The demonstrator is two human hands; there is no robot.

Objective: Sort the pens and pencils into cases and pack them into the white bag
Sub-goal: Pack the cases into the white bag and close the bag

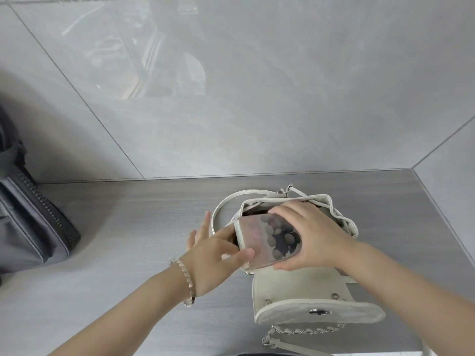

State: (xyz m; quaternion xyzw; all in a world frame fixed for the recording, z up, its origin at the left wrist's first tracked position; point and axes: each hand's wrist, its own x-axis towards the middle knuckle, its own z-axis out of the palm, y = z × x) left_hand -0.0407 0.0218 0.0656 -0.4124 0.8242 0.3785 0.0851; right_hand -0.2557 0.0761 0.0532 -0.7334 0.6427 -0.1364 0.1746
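Observation:
The white bag (303, 291) stands on the grey table with its flap folded toward me and its mouth open. A patterned pencil case (267, 240), pink with dark and beige spots, sits in the mouth of the bag, partly inside. My right hand (316, 237) grips the case from its right side, fingers over the top edge and thumb under the near edge. My left hand (216, 255) holds the case's left end, thumb on its near corner, with the other fingers spread out to the left. What lies deeper in the bag is hidden.
A dark grey zipped bag (30, 222) lies at the table's left edge. A grey tiled wall (231, 98) rises behind the table (128, 227), meeting a side wall at the right. The white bag's chain strap (303, 331) trails near the front edge.

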